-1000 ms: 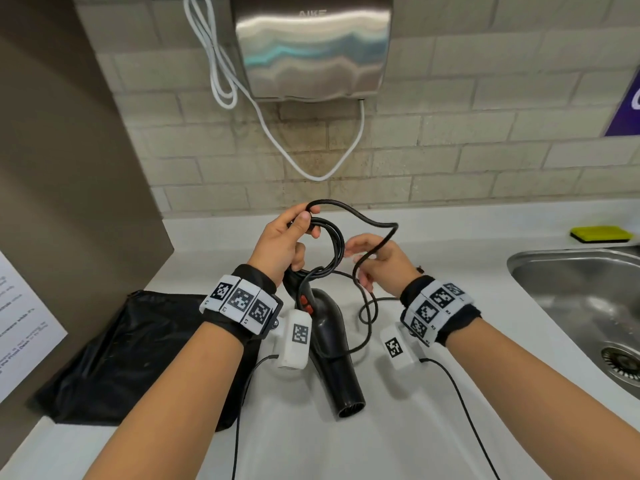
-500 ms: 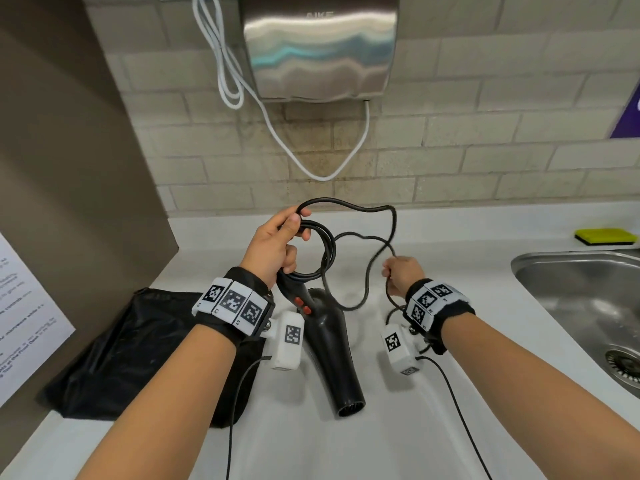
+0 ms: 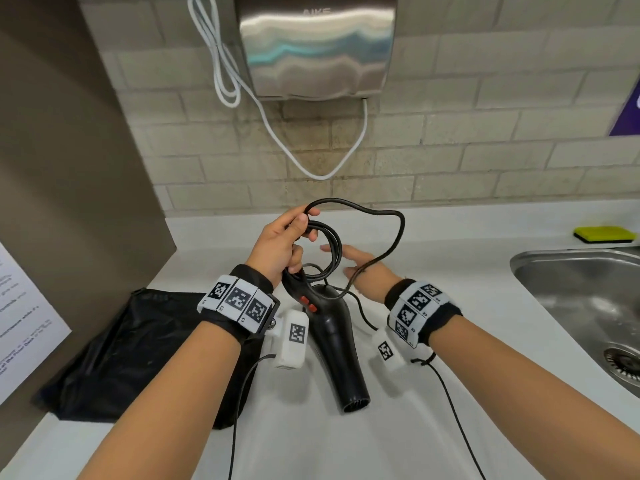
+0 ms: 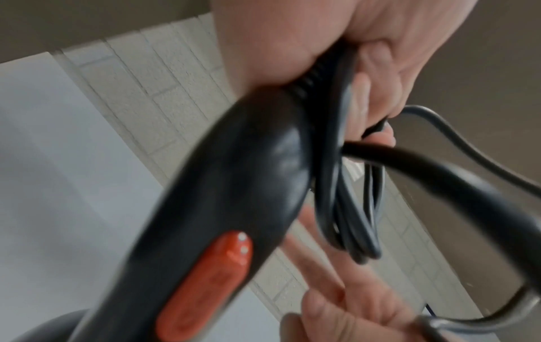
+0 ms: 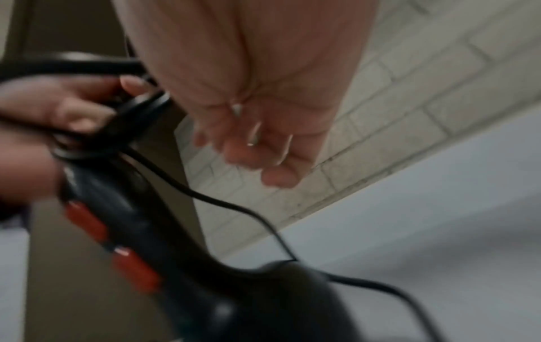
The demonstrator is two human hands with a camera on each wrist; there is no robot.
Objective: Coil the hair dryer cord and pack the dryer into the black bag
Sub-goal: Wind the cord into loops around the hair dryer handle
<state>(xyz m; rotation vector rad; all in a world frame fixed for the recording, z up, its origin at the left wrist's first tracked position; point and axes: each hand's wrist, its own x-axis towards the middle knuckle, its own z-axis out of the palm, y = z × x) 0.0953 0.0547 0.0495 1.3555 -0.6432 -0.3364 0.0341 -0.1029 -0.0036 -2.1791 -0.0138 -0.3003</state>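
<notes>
A black hair dryer (image 3: 337, 344) with red switches lies on the white counter, its handle tip raised toward my left hand (image 3: 282, 245). That hand grips several loops of the black cord (image 3: 329, 244) together with the handle end (image 4: 307, 78). A larger loose loop of cord (image 3: 398, 230) arcs to the right and drapes over my right hand (image 3: 353, 268). The right hand is flat with straight fingers (image 5: 257, 148), holding nothing. The black bag (image 3: 138, 355) lies flat on the counter to the left, under my left forearm.
A steel sink (image 3: 581, 306) is set into the counter (image 3: 450, 271) at the right, with a yellow sponge (image 3: 604, 234) behind it. A wall hand dryer (image 3: 317, 46) with a white cable hangs above. A brown partition (image 3: 69, 168) closes the left side.
My right hand has let go of the cord and opened flat, moving up toward the coil. The left hand keeps hold of the loops.
</notes>
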